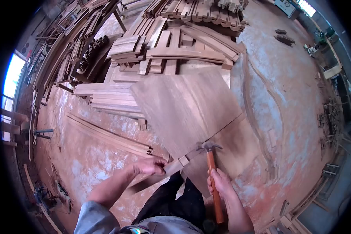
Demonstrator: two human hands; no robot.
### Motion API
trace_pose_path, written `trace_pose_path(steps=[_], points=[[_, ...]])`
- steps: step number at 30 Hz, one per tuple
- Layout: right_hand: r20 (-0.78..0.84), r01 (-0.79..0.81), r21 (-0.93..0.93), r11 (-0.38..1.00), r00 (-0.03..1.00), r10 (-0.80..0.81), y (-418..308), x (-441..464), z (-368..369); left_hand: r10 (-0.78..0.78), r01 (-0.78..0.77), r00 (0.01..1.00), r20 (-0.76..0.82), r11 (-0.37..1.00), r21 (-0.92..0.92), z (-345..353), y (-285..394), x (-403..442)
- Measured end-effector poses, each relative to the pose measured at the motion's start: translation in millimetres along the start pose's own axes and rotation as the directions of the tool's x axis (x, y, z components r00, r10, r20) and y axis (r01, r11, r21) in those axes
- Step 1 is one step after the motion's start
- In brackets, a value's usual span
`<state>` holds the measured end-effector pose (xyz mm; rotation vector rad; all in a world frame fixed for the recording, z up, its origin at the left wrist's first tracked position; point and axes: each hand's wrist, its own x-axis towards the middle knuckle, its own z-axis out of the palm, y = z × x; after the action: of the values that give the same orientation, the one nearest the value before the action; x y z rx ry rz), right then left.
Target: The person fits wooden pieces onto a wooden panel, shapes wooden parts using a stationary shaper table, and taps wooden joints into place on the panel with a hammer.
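Observation:
My right hand (220,182) is wrapped round the wooden handle of a claw hammer (211,160), whose metal head lies over the edge of a wide wooden panel (179,105). My left hand (150,166) is closed on a narrow wooden strip (174,167) left of the hammer. A small light block (183,160) sits at the strip's upper end. Beside the wide panel, across a dark gap line, is a second wooden panel (238,144).
Stacked boards (163,52) lie beyond the panels. Long thin strips (109,134) rest on the floor at left. A rack of timber (62,58) stands at the upper left. Curved wooden pieces (253,105) lie to the right.

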<state>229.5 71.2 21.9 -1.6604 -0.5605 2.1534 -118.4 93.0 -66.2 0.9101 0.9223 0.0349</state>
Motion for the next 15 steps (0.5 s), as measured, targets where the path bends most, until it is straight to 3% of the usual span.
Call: trace_pose_path(steps=[1, 3, 5, 7, 13, 15], points=[[-0.006, -0.007, -0.034, 0.999, 1.000, 0.006, -1, 0, -6, 0.027, -0.028, 0.997, -0.072, 1.000, -0.012, 12, 5, -3], [-0.018, -0.021, -0.099, 0.995, 1.000, 0.019, -5, -1, -20, -0.171, 0.126, 0.976, -0.135, 0.949, -0.288, 32, 23, -3], [-0.052, -0.029, -0.100, 0.995, 0.998, 0.024, -15, -4, -25, -0.152, 0.048, 0.955, -0.254, 0.926, -0.374, 64, 80, -11], [-0.074, -0.026, -0.097, 0.995, 0.997, 0.019, -23, -3, -29, -0.009, -0.072, 0.984, -0.176, 0.890, -0.451, 76, 98, -9], [-0.082, -0.005, -0.115, 0.993, 0.997, -0.005, -43, 2, -50, 0.038, -0.178, 0.931, -0.363, 0.915, -0.362, 74, 100, 3], [-0.074, 0.035, -0.086, 0.996, 0.996, -0.041, -49, 7, -58, -0.059, -0.047, 0.903, -0.425, 0.971, -0.236, 62, 113, 3]])
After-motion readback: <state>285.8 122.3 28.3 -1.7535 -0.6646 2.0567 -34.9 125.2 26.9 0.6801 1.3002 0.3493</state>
